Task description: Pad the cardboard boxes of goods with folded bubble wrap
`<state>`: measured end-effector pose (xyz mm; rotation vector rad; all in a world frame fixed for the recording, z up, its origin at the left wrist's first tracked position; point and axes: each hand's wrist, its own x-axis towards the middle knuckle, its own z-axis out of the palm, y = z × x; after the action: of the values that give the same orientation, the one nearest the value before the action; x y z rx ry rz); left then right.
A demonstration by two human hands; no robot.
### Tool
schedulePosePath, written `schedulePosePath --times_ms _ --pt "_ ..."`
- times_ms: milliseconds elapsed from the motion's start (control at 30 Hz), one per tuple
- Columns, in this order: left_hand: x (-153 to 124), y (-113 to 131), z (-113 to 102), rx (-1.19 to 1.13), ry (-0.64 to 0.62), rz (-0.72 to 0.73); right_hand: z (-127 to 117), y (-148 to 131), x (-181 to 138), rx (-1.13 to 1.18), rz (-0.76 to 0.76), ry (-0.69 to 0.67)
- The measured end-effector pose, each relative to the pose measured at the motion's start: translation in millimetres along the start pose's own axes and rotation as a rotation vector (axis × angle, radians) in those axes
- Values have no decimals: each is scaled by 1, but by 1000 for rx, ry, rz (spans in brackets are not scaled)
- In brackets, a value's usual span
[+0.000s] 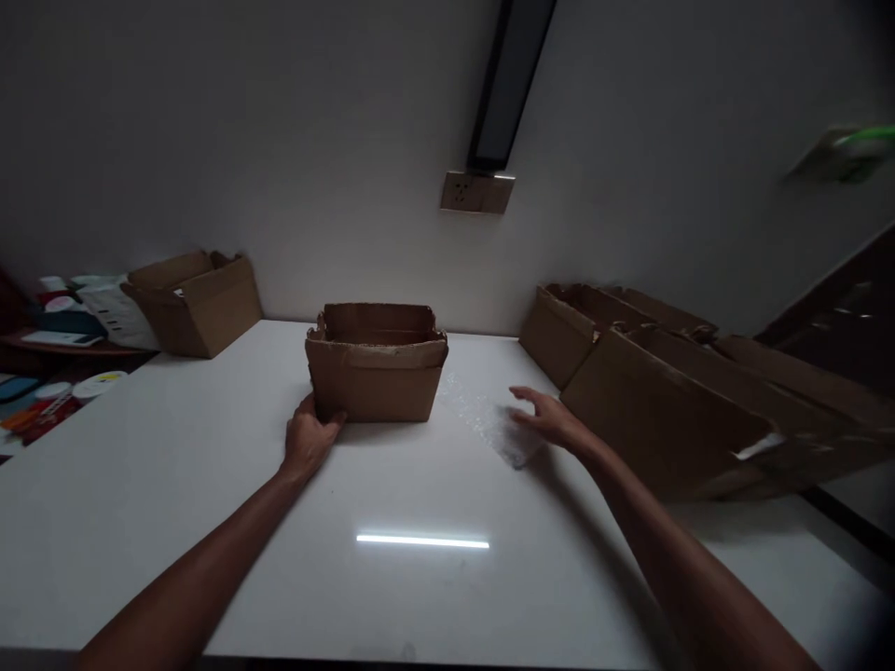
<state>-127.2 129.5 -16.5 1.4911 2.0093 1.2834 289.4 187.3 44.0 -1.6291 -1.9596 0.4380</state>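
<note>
Here, middle box: an open brown cardboard box (381,387) with a worn, uneven rim stands upright on the table, near the wall; it is the centre of the clock used below, twelve pointing to the wall
Left hand: at eight o'clock, the left hand (308,443) grips the lower corner of the box, thumb on the front face, the other fingers mostly hidden at its side
Right hand: between three and four o'clock, the right hand (555,419) is open, thumb and fingers spread apart and nothing visibly held
Clear sheet: at four o'clock, a clear plastic sheet (493,431) with a bubbly texture lies between the box and the right hand; whether the fingertips touch it, I cannot tell
White table: the table (314,587) carries a bright strip of reflected light between five and six o'clock
Right-side boxes: around three o'clock, a large box (650,429) sits beyond the right hand, a smaller box (556,335) just behind it
Left-side box: toward ten o'clock, another open box (220,312) stands near the wall, beside a white bag (118,312)
Wall: at one o'clock, a socket plate (475,193) sits under a long dark panel (510,84)
</note>
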Motion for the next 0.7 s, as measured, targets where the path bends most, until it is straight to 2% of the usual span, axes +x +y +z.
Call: schedulePosePath --times_ms 133,267,333,400,433,467,533,600,633,700 --pt "2 -1 2 -29 34 42 11 10 -23 -39 75 -22" --pt "-3 1 -6 -49 151 80 20 -7 -66 13 62 -21" --pt "-18 8 -14 -40 264 195 18 -22 -90 96 41 7" --pt "-42 18 -21 -39 328 446 14 -40 -112 216 33 55" --pt "-57 25 -23 -47 285 581 14 -48 -122 280 30 69" --pt "-72 33 -23 -55 175 698 15 -57 -132 337 29 70" --pt "-101 48 -16 -61 -159 813 18 -72 -150 420 29 37" --pt "-122 61 -4 -85 -488 811 23 -84 -164 478 26 -27" --pt "-129 66 3 -111 -602 768 24 -87 -170 493 18 -83" --pt "-135 71 17 -179 -711 666 25 -88 -175 492 -17 -216"
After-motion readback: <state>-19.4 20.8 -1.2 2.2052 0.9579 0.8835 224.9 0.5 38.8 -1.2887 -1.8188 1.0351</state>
